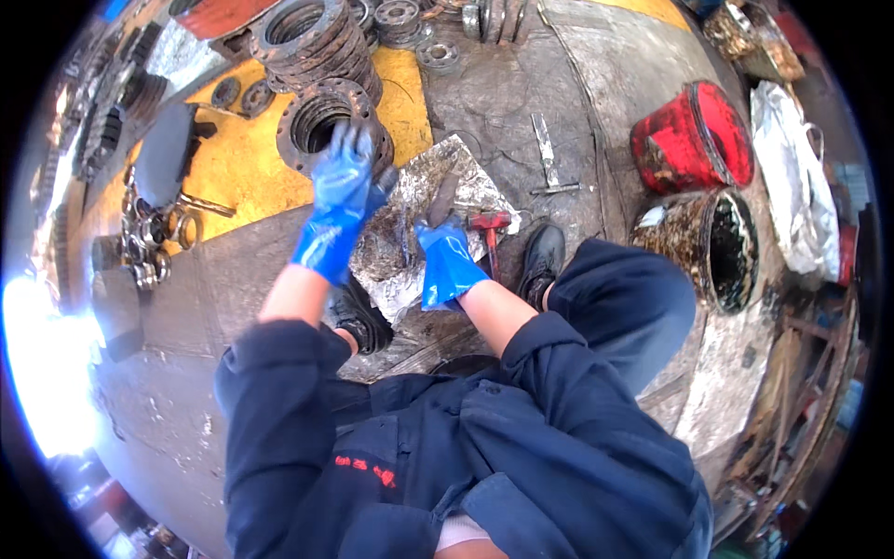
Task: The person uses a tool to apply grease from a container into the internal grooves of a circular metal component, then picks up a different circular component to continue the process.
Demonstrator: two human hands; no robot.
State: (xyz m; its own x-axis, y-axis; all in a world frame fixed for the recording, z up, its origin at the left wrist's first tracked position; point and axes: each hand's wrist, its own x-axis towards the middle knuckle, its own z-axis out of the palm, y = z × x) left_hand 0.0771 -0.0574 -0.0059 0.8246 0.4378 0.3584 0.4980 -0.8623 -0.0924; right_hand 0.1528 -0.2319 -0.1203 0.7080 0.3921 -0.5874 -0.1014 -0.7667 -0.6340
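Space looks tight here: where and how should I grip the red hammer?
Likely the hammer's slim handle, from above on the person's side: it points toward the person, wide head farther away, right shoe alongside.

Reaches with the blue-gloved left grip (341,183), fingers outstretched, over the opening of a rusty flanged ring (293,140), too blurred to tell whether touching. Holds in the blue-gloved right grip (443,248) a dark flat piece (446,196) over a stained silvery sheet (477,177), just beside a red-headed hammer (491,224). Shows beyond a taller ring stack (346,67), and rightward a T-shaped metal tool (547,156), a red bucket (663,142) and a grimy bucket (672,235)
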